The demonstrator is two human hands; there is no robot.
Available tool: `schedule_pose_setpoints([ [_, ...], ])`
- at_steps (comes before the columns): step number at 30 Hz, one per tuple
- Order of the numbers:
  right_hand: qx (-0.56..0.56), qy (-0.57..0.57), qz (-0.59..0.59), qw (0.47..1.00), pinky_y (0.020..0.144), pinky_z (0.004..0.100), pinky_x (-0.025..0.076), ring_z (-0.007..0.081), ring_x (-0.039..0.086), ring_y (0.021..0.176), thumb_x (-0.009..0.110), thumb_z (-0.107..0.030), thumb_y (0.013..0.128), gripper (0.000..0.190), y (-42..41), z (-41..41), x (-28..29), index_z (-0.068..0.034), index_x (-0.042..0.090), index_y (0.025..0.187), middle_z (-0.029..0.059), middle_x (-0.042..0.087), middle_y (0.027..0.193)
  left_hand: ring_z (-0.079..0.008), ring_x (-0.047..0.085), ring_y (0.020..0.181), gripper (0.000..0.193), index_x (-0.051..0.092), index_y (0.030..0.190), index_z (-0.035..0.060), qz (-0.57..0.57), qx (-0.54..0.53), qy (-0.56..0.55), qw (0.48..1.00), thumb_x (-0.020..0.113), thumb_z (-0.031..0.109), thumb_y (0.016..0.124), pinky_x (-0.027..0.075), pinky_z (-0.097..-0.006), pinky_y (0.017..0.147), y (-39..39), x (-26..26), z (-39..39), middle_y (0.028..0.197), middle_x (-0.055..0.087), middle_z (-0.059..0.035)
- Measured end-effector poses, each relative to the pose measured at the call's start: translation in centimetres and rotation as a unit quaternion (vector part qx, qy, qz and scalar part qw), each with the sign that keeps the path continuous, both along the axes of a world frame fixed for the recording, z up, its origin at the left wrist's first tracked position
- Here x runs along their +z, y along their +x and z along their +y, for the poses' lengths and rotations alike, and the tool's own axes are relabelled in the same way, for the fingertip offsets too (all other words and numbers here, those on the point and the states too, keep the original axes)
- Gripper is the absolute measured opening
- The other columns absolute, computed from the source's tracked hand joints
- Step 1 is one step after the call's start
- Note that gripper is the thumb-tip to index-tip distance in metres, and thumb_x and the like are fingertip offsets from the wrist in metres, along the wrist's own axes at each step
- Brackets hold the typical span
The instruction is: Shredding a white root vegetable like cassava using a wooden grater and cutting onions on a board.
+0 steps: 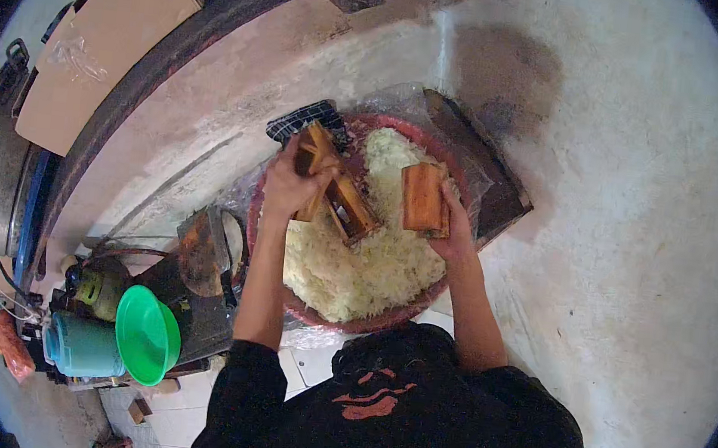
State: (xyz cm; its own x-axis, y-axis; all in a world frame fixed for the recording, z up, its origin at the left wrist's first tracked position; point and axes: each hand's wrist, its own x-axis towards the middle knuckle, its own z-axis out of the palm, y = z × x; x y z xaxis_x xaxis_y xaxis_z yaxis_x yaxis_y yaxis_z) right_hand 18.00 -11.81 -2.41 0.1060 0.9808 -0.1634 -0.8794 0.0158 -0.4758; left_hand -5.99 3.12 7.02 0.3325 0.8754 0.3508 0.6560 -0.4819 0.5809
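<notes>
A large red basin [398, 322] lined with clear plastic stands before me, heaped with pale shredded food [353, 282]. My left hand [294, 185] grips a long, narrow wooden frame [359, 217] with a slot along it, slanting over the middle of the basin. My fingers hide part of the frame, so I cannot tell whether the wood beside it is one piece with it. On the right side, my right hand [456, 223] is closed around an orange-brown wooden block [423, 198], held above the shreds. The two wooden pieces are apart.
A dark board [500, 173] leans behind the basin at right. A black checked item [304, 118] lies at its far left edge. Leftward are a knife [227, 276], a chopping board [201, 251], a green bowl [147, 336] and a blue container [84, 346]. A cardboard box [117, 45] sits upper left.
</notes>
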Motion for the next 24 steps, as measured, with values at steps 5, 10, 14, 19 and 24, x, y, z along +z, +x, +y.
schedule_pose_setpoints([
  [5, 0.011, 0.048, 0.014, 0.999, 0.095, 0.0466, 0.05, 0.0339, 0.061, 0.11, 0.054, -0.043, 0.095, 0.057, 0.1, -0.4, -2.4, -0.004, 0.045, 0.136, 0.0166, 0.059, 0.126, -0.0385, 0.058, 0.115, 0.099, 0.039, 0.143, 0.0095, 0.149, -0.082, -0.09, 0.981, 0.081, 0.052, 0.064, 0.048, -0.0447, 0.097, 2.3, -4.5, 1.4, 0.131, 0.053, -0.0257],
  [10, -0.01, 0.026, 0.017, 0.999, 0.095, 0.044, 0.05, 0.0329, 0.061, 0.112, 0.049, -0.047, 0.097, 0.059, -0.7, -0.6, -2.2, -0.005, 0.042, 0.139, 0.0162, 0.057, 0.129, -0.0369, 0.05, 0.125, 0.09, 0.042, 0.141, 0.0079, 0.211, -0.043, 0.039, 0.976, 0.075, 0.055, 0.072, 0.038, -0.0538, 0.103, 3.3, -6.7, -0.1, 0.136, 0.049, -0.0218],
  [14, -0.07, -0.036, -0.094, 0.992, 0.097, 0.0379, 0.049, 0.0218, 0.059, 0.115, 0.043, -0.048, 0.1, 0.058, -2.6, -0.4, 1.3, -0.007, 0.042, 0.141, 0.0087, 0.056, 0.132, -0.0303, 0.052, 0.122, 0.072, 0.046, 0.137, 0.0015, -0.05, -0.047, -0.046, 0.997, 0.073, 0.039, 0.082, 0.04, -0.0433, 0.102, 5.3, -4.9, -4.0, 0.132, 0.053, -0.0192],
  [19, -0.078, 0.01, -0.245, 0.966, 0.101, 0.0356, 0.043, 0.0204, 0.054, 0.118, 0.037, -0.046, 0.102, 0.056, -4.2, 1.1, 1.9, -0.006, 0.041, 0.141, 0.0088, 0.053, 0.132, -0.0202, 0.054, 0.118, 0.063, 0.05, 0.132, -0.0013, -0.294, -0.195, -0.336, 0.873, 0.078, 0.022, 0.081, 0.044, -0.0342, 0.098, 5.7, -3.8, -8.1, 0.126, 0.057, -0.0123],
  [24, -0.05, 0.174, -0.387, 0.904, 0.105, 0.0348, 0.037, 0.0231, 0.048, 0.122, 0.036, -0.038, 0.103, 0.05, -3.6, 2.8, 2.0, -0.004, 0.043, 0.14, 0.0125, 0.05, 0.132, -0.0169, 0.057, 0.111, 0.063, 0.054, 0.123, 0.0003, -0.266, -0.275, -0.313, 0.869, 0.086, 0.02, 0.072, 0.046, -0.0328, 0.095, 3.8, -0.8, -8.4, 0.115, 0.062, -0.0063],
])
